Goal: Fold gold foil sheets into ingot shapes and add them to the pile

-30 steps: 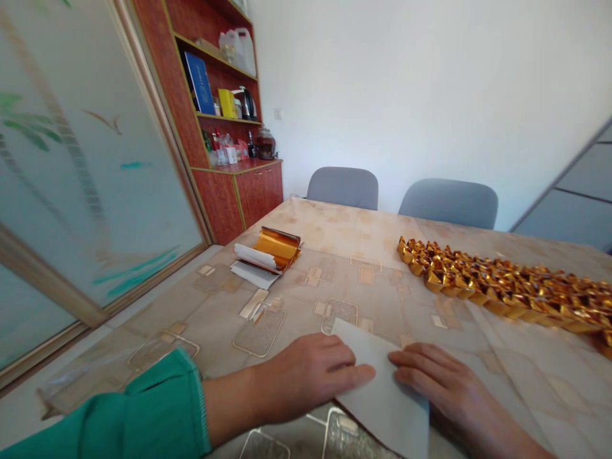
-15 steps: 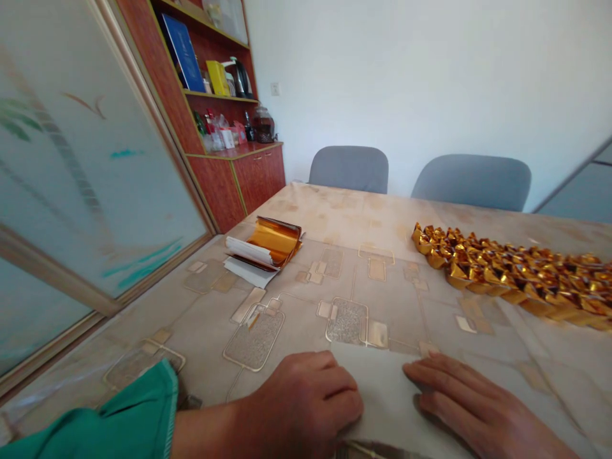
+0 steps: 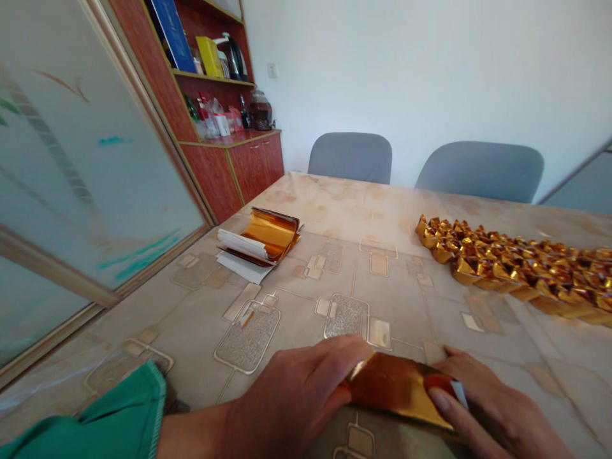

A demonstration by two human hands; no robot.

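Note:
Between my two hands, at the near edge of the table, is a sheet of gold foil paper [image 3: 396,386] folded into a long strip, shiny gold side showing. My left hand [image 3: 310,386] grips its left end, fingers bent over the top edge. At the other end my right hand [image 3: 488,401] pinches the strip, thumb on the near face and fingers behind; a bit of white paper shows by the fingers. Farther off to the left lies a curled stack of gold foil paper [image 3: 275,229] with white backs. Rows of folded gold paper pieces [image 3: 521,264] stand on the right.
A patterned cloth covers the table [image 3: 291,306]. Two grey chairs [image 3: 351,156] stand along its far side by the white wall. At the left are a frosted sliding door [image 3: 109,153] and a red-brown cabinet [image 3: 255,166] with bottles and a kettle.
The paper lay flat with its pale side up; now it is a folded strip with gold showing. My right hand has gone from lying on the sheet to pinching its end.

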